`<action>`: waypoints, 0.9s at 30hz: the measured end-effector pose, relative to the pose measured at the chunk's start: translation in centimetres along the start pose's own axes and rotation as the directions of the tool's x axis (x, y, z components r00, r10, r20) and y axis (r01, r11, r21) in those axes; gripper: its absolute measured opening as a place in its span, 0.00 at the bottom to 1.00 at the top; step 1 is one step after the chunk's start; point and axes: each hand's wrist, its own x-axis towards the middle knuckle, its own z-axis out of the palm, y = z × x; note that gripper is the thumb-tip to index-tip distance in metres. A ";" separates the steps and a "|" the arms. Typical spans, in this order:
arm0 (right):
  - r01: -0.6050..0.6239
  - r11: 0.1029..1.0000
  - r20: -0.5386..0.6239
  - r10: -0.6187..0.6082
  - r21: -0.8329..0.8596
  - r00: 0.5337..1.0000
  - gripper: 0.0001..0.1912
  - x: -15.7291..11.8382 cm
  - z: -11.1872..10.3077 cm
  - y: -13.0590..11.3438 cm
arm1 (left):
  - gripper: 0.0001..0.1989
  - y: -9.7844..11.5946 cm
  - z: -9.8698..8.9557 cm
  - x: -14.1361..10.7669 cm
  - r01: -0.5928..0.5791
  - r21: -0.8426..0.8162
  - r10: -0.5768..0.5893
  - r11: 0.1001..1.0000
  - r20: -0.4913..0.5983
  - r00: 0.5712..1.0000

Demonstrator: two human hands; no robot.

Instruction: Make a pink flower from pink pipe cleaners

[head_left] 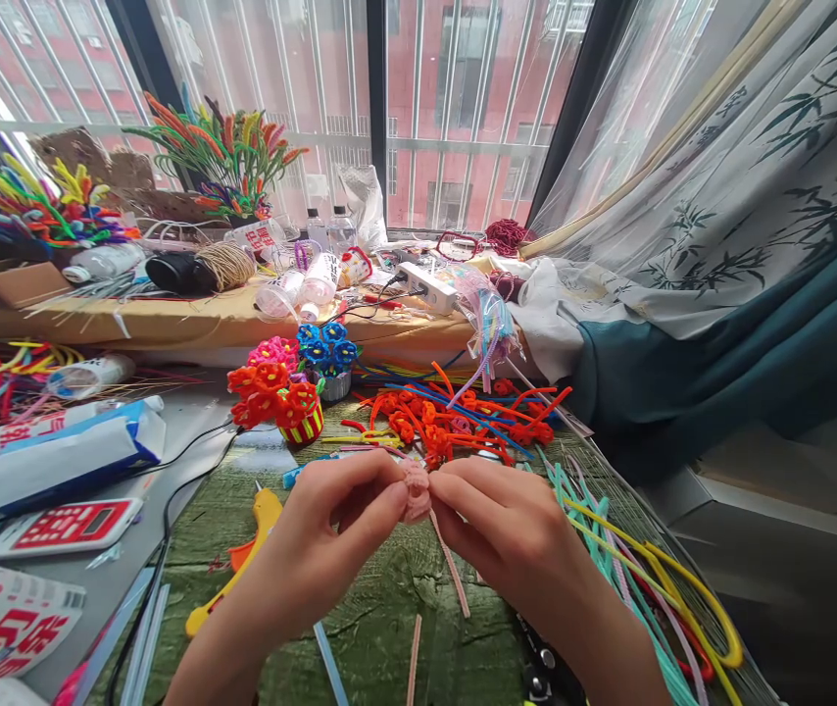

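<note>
Between my two hands, over the green wood-grain table [227,549], is a small pink pipe-cleaner flower [417,490]. My left hand [349,505] pinches its left side with thumb and forefinger. On the opposite side, the fingertips of my right hand [499,515] close on its edge. A pink pipe-cleaner stem [452,569] slants down below the flower. Another short pink pipe cleaner [414,657] lies nearer me on the table. Left of my left wrist rests a yellow hot glue gun [266,515], partly hidden by my forearm.
Red pipe-cleaner flowers [429,422] lie in a heap behind my hands, beside a striped pot [303,424] of orange flowers. Loose yellow and mint pipe cleaners [631,554] spread at right. A calculator [70,527] and black cable [169,490] are left. The windowsill [205,319] is cluttered.
</note>
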 end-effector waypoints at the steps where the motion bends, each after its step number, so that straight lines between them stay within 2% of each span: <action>1: -0.001 1.000 0.006 0.001 0.000 1.000 0.13 0.0 -0.1 0.0 | 0.15 0.0 0.0 0.0 -0.004 0.014 0.005 1.000 -0.007 1.000; 6: 0.003 1.000 0.050 -0.004 0.024 0.999 0.14 0.2 -0.3 -0.2 | 0.14 0.1 -0.3 0.0 -0.030 0.063 0.032 0.998 -0.037 0.999; 16: -0.028 0.996 0.106 0.019 0.083 0.994 0.14 0.1 -0.6 -0.2 | 0.13 -0.4 -0.5 -0.1 -0.017 0.038 0.016 0.999 0.016 1.000; 23: -0.012 0.999 0.076 0.008 0.051 0.997 0.16 0.1 -0.8 -0.2 | 0.12 -0.1 -0.2 -0.2 -0.057 0.035 0.058 0.998 -0.008 0.998; 27: 0.035 0.999 0.038 -0.036 0.022 0.999 0.14 0.1 -0.9 -0.2 | 0.13 0.6 -0.1 -0.3 -0.032 0.076 0.035 0.997 -0.046 0.998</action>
